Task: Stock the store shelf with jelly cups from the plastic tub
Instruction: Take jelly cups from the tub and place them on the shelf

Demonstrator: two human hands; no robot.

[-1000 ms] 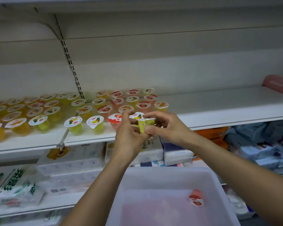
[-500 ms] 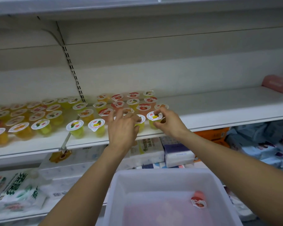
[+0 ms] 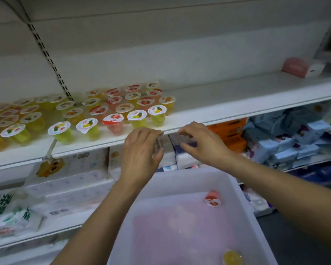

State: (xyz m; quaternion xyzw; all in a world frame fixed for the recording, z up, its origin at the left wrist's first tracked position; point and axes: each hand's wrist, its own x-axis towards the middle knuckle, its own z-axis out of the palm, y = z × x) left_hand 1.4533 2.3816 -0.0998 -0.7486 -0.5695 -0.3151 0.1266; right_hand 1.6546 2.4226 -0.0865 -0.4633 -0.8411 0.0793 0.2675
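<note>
Both of my hands hang empty just below the front lip of the shelf. The left hand has its fingers loosely bent and a little apart, holding nothing; the right hand is much the same, fingers spread and slack with nothing between them. The fingertips are smeared with motion, so I cannot say whether any of them brushes the shelf edge.

Just above and beyond the fingers of both hands stands the front row of jelly cups, upright, lids up, packed close beside one another. To the right of the last yellow-green cup, beyond my right fingertips, the shelf board is bare, and I judge that is where the row should grow.

Below my wrists sits the plastic tub. A red cup lies on its side under my right forearm, near the far right wall, and an orange cup lies at the near edge, closer to me.

The step in hand, as I read it, is to go back down for these two. I would take the red one with the right hand, pinching it round the body and not the foil lid, turn it lid-up on the way, and set it just beside the end cup without nudging the row.
</note>
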